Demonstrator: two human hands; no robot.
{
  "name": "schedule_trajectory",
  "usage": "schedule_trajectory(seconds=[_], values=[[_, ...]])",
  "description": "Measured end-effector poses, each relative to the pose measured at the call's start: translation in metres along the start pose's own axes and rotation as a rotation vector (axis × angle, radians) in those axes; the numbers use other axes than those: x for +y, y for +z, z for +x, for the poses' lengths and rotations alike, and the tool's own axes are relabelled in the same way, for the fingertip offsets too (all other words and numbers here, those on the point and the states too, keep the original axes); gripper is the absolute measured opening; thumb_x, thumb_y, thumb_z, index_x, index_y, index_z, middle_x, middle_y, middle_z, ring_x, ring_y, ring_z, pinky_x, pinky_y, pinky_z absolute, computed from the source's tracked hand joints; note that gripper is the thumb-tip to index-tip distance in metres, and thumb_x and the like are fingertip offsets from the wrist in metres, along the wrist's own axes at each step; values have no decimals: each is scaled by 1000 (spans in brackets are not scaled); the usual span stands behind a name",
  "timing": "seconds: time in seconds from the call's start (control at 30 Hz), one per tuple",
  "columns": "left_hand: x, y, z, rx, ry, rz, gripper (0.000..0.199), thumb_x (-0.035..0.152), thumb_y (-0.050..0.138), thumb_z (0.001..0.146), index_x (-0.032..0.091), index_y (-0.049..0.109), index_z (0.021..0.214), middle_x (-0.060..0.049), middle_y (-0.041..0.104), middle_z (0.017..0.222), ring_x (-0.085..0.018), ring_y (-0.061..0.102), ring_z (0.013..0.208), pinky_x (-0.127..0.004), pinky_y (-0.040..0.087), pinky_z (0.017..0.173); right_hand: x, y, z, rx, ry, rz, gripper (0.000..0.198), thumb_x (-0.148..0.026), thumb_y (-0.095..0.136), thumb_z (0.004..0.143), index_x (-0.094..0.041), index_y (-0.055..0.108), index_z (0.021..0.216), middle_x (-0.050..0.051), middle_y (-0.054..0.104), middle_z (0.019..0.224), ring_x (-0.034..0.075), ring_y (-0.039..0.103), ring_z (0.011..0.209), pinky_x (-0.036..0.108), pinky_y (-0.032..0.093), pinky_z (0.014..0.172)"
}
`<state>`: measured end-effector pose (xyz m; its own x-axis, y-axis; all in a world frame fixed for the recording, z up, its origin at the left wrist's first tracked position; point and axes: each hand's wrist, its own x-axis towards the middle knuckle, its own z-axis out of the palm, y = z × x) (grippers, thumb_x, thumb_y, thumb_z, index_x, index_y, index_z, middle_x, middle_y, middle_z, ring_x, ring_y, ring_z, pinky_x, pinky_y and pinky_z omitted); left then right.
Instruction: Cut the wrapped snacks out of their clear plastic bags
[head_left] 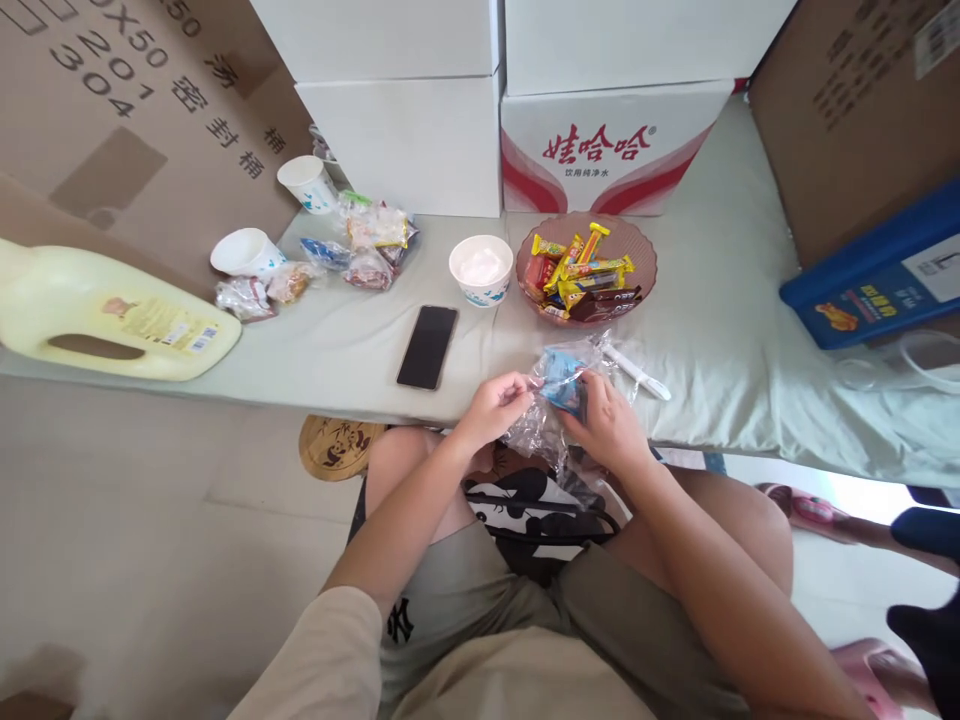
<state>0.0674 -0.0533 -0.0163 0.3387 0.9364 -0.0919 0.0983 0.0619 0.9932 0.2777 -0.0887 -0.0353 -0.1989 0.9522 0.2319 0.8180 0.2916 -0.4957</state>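
Observation:
Over the table's front edge, my right hand (611,425) grips a small light-blue packet (562,370) by its right side. My left hand (499,405) is closed in a pinch at the packet's left edge, on what looks like its clear wrapping. Crumpled clear plastic (536,428) hangs below and between both hands. Beside the right hand lies a slim white stick-like tool (637,370) on the table. Just beyond the hands stands a pink ribbed glass bowl (646,255) of yellow and brown wrapped snack bars (596,268).
A black phone (427,347) and a paper bowl with white contents (481,268) lie to the left. Wrapped snacks (375,235), paper cups (307,185) and a yellow jug (112,315) stand farther left. White cartons (615,150) line the back; a blue box (885,265) stands right.

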Motion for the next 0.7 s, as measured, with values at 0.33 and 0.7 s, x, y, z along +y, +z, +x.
schedule_trajectory(seconds=[0.33,0.7], values=[[-2,-3,10,293,-135,-234,41,42,82,66,22,46,64,8,49,51,-6,40,44,-21,28,45,-11,-33,9,-34,-36,63,37,-34,47,101,-19,72,124,15,78,115,31,74,107,48,59,94],[2,-13,17,407,-79,-338,25,25,66,70,22,43,63,8,46,52,-6,41,48,-22,30,50,-7,-57,21,65,377,484,40,-36,50,95,-22,76,122,6,80,102,25,76,91,45,62,89]])
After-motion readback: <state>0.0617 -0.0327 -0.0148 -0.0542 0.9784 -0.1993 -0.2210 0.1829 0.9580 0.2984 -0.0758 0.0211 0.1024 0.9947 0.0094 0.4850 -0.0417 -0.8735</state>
